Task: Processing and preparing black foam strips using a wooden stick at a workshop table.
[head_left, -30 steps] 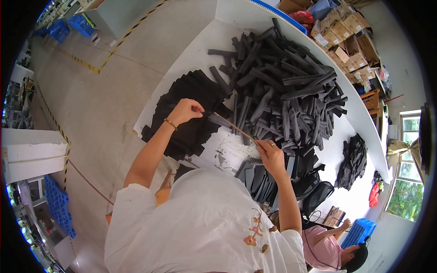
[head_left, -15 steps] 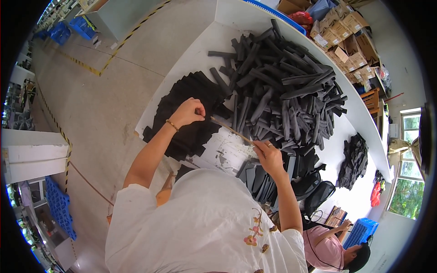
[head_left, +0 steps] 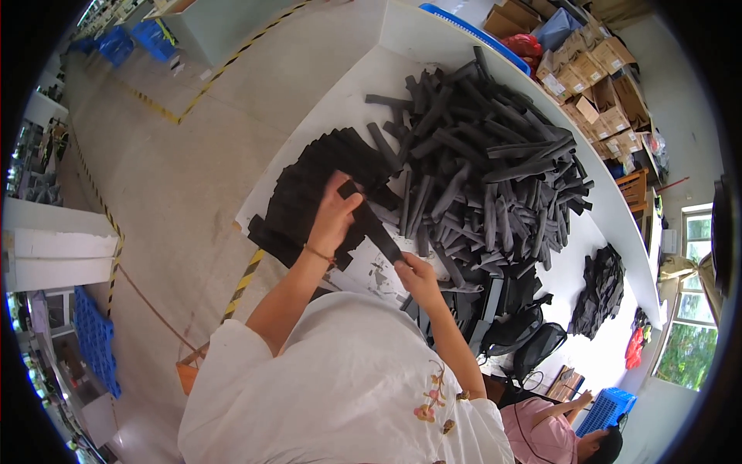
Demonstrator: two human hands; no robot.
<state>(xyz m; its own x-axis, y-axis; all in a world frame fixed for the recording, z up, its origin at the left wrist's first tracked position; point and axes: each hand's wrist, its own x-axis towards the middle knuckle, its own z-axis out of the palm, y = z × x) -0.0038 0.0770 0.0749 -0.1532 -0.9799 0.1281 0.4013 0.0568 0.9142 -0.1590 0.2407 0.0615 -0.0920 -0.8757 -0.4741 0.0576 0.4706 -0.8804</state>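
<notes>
A flat black fabric strip [head_left: 375,228] slants between my two hands over the near part of the white table. My left hand [head_left: 334,215], slightly blurred, is closed around the strip's far end. At its near end, my right hand [head_left: 417,278] grips the strip between thumb and fingers. Beneath and beyond my left hand, a heap of black fabric strips [head_left: 309,174] lies fanned out along the table's left edge. To the right of it rises a large loose pile of dark grey fabric tubes [head_left: 495,170].
Black bags [head_left: 537,340] and flat dark pieces lie right of my right hand. Farther right is a black fabric heap [head_left: 599,290]. A co-worker in pink [head_left: 541,429] sits at lower right near a blue crate [head_left: 607,410]. Cardboard boxes [head_left: 587,69] are stacked beyond the table's raised edge [head_left: 386,23].
The thin wooden stick in my right hand no longer shows. A black strip is now stretched between both hands. My right hand has moved left; my left hand has come slightly nearer.
</notes>
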